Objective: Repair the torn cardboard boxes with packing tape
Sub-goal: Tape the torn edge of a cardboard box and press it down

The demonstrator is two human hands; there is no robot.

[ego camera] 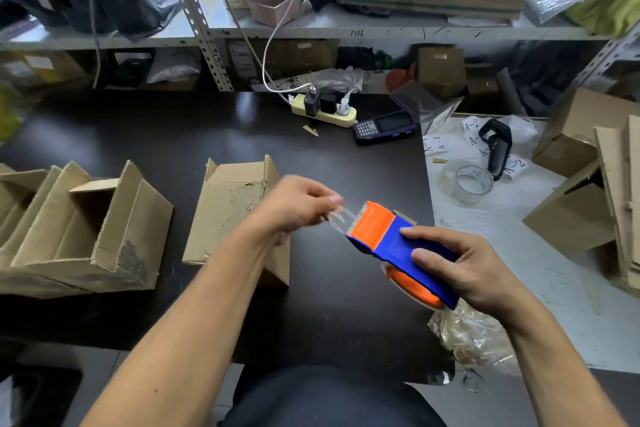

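The dispenser (401,250) is held in the right hand (464,267); its tape (341,218) end is pinched by the left hand (298,204) above the table (332,305).

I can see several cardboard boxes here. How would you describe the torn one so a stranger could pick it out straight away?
Start at the dark table and look just beyond the left hand, near the middle. The torn box lies there flattened. Unlike the open boxes to its left, its top face has the outer paper ripped away, baring the ribbed layer beneath.
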